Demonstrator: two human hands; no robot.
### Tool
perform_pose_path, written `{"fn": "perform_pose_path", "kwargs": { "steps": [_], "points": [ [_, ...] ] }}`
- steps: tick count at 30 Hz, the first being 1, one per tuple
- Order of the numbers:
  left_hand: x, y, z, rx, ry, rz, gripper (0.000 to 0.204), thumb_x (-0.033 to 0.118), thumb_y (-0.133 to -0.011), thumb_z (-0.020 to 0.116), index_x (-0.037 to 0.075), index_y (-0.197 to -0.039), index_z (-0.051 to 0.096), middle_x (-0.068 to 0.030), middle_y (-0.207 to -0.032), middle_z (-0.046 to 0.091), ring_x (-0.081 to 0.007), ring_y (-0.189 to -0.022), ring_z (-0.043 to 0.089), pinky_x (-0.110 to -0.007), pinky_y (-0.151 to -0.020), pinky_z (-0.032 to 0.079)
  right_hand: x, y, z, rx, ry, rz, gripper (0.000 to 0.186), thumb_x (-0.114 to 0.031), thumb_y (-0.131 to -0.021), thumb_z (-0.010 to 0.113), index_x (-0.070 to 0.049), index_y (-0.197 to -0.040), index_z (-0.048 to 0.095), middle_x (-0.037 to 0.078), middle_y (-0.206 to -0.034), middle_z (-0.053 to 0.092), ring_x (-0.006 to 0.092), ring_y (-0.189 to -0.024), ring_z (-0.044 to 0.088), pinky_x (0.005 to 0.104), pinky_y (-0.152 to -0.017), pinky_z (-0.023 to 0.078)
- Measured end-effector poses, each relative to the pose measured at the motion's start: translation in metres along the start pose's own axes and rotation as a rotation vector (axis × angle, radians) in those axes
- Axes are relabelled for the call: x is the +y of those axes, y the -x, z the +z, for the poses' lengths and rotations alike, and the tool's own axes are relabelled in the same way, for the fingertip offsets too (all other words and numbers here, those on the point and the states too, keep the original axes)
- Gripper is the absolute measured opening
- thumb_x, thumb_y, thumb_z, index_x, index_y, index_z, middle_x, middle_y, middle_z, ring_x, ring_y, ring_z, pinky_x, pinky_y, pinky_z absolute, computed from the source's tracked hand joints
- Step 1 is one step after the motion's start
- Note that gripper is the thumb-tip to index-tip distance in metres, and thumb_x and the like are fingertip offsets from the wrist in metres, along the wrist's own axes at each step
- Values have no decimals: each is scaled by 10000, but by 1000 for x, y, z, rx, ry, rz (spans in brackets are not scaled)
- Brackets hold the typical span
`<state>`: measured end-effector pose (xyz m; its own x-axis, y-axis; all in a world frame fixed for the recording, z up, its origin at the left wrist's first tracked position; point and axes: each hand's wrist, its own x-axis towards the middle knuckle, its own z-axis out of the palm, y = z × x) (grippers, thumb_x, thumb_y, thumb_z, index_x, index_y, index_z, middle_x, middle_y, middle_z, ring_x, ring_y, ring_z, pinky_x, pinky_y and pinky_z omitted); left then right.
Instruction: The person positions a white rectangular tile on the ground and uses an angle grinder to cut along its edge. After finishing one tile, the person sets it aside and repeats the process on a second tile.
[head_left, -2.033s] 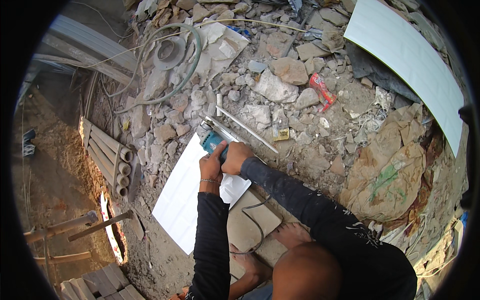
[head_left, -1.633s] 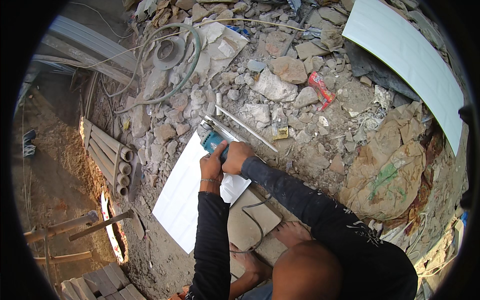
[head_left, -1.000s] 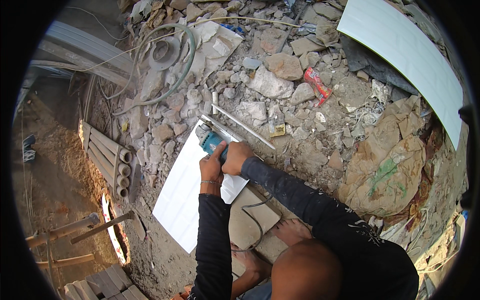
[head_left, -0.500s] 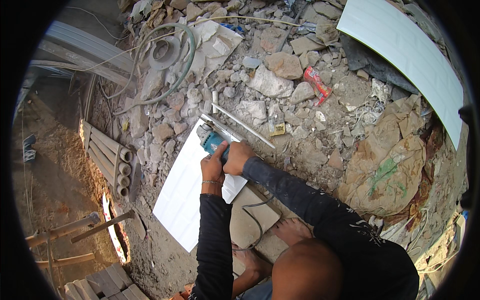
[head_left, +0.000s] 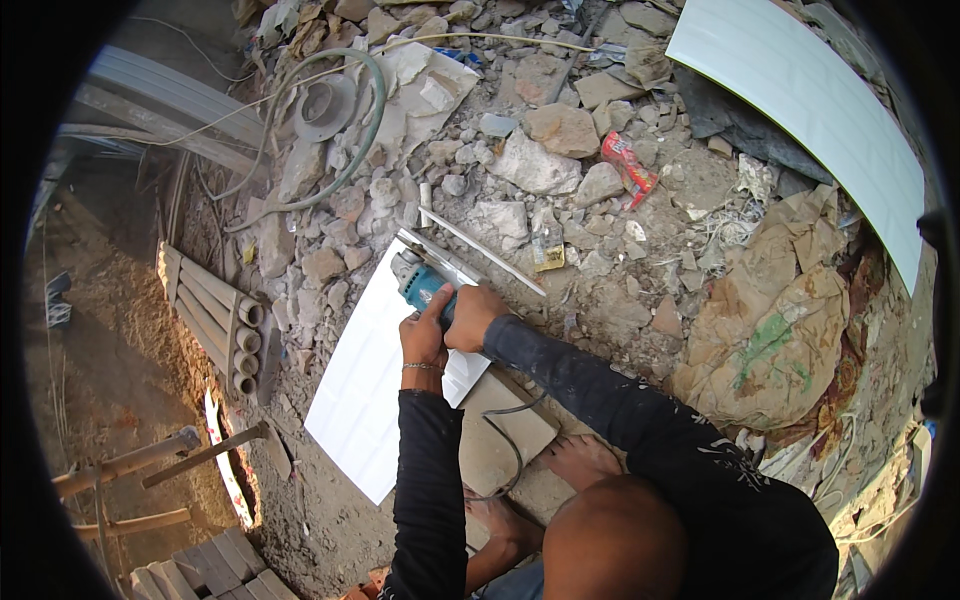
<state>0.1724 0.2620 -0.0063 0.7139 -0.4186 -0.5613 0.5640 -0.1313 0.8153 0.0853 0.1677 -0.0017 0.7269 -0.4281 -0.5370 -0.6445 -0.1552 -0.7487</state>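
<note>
A teal angle grinder lies over the far edge of a white rectangular panel with faint brick-like lines. My left hand, with a bracelet at its wrist, is closed around the grinder's near side, thumb along the body. Pressed close beside it, my right hand wraps the rear of the same tool. The grinder's head sits by the panel's upper edge, where a narrow strip runs alongside; the disc's contact is too small to make out. A square tan slab shows under the panel's near right part, with the black cord over it.
A thin white strip lies beyond the panel, among broken stones and a red wrapper. Bundled pipes and a looped hose are left. Right are crumpled brown paper and a long white panel.
The whole view has shifted very slightly. Both hands keep their hold on the angle grinder, which stays at nearly the same spot on the panel's edge.
</note>
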Motion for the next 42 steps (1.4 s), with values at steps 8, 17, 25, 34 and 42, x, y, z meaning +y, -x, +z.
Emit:
{"fn": "perform_pose_path", "kwargs": {
  "steps": [8, 17, 25, 34, 42],
  "points": [
    [-2, 5, 3, 30, -22, -10, 267, 49, -880, 814, -130, -1023, 675, -173, -986, 740, -252, -807, 746, -366, -722, 622, 5, 3, 0, -26, -29, -10, 623, -278, -663, 848, 63, -1155, 671, 286, -1206, 687, 394, -1153, 682, 422, -983, 570],
    [-4, 5, 2, 16, -19, -1, 271, 49, -880, 814, -135, -1022, 673, -176, -985, 738, -253, -809, 745, -370, -720, 623, 5, 3, -1, -46, -6, -1, 610, -274, -681, 837, 58, -1168, 679, 270, -1226, 692, 370, -1171, 684, 410, -997, 567],
    [-7, 6, 2, 33, -71, -27, 266, 67, -923, 772, -132, -1084, 700, -160, -1050, 744, -246, -872, 742, -367, -772, 610, 10, 3, 4, 3, -24, -18, 543, -273, -659, 825, 61, -1070, 706, 293, -1123, 716, 391, -1091, 711, 417, -946, 589],
    [-9, 13, 4, 30, -60, -35, 260, 69, -923, 773, -125, -1081, 701, -148, -1040, 743, -233, -862, 740, -361, -760, 608, 11, 10, 0, -53, -20, 21, 617, -301, -680, 866, 36, -1164, 682, 259, -1214, 701, 369, -1153, 695, 415, -983, 577],
    [-13, 15, 5, 17, -7, -24, 267, 62, -885, 813, -121, -1023, 676, -162, -983, 741, -234, -805, 743, -350, -725, 613, 13, 13, -2, -72, -16, 39, 595, -284, -697, 849, 15, -1183, 680, 246, -1242, 694, 363, -1177, 684, 429, -996, 566]
  ]
}}
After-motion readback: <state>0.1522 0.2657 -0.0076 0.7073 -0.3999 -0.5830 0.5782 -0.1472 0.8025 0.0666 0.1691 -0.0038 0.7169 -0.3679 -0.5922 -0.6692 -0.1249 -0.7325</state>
